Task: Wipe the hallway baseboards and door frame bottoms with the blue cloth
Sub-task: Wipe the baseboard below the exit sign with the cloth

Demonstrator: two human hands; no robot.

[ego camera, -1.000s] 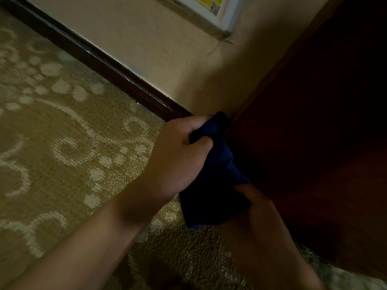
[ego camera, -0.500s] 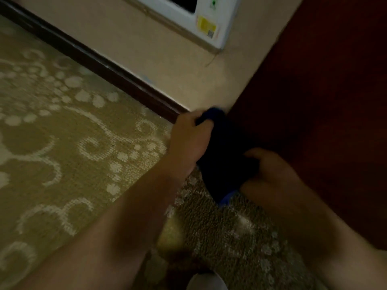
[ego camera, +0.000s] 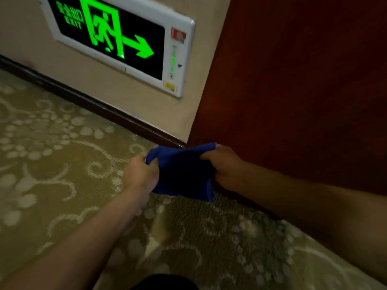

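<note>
The blue cloth is dark blue and soft, stretched loosely between two hands just above the carpet, its upper edge pulled fairly taut and its lower part hanging in folds. It sits right at the corner where the baseboard ends. The baseboard is a dark brown, glossy strip running along the foot of the beige wall. The door frame is dark reddish wood, its bottom directly behind the cloth.
</note>
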